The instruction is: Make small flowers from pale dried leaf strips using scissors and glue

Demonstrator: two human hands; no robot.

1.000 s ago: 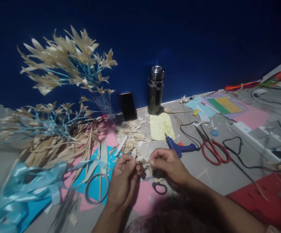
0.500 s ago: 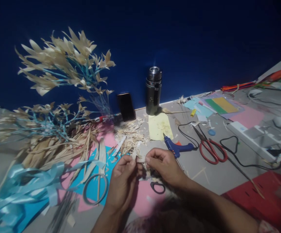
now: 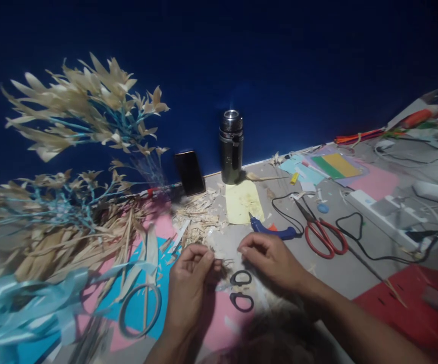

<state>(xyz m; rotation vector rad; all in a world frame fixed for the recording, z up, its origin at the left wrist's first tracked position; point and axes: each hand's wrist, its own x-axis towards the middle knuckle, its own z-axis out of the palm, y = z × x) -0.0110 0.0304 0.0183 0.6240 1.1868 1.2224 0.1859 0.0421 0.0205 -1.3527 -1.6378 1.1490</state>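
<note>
My left hand (image 3: 193, 273) is closed in a pinch above the pink paper (image 3: 221, 323). Whatever lies between its thumb and fingertips is too small to make out. A short gap to the right, my right hand (image 3: 274, 257) hovers with thumb and fingertips pressed together, their contents hidden. Between and below the hands show the black handles of small scissors (image 3: 241, 302). A blue glue gun (image 3: 274, 230) lies just beyond my right hand, its tip over a yellow paper (image 3: 241, 199). Pale dry husk scraps (image 3: 199, 215) are strewn beyond my left hand.
Red-handled scissors (image 3: 325, 237) and a white power strip (image 3: 385, 217) lie to the right. A steel flask (image 3: 231, 151) and a phone (image 3: 189, 173) stand by the blue wall. At left are husk flowers (image 3: 90, 101), a tape roll (image 3: 124, 318) and blue ribbon (image 3: 25, 298).
My hands have moved apart; the pale piece that showed between them is no longer visible there. More of the small scissors' handles shows. The view has shifted slightly.
</note>
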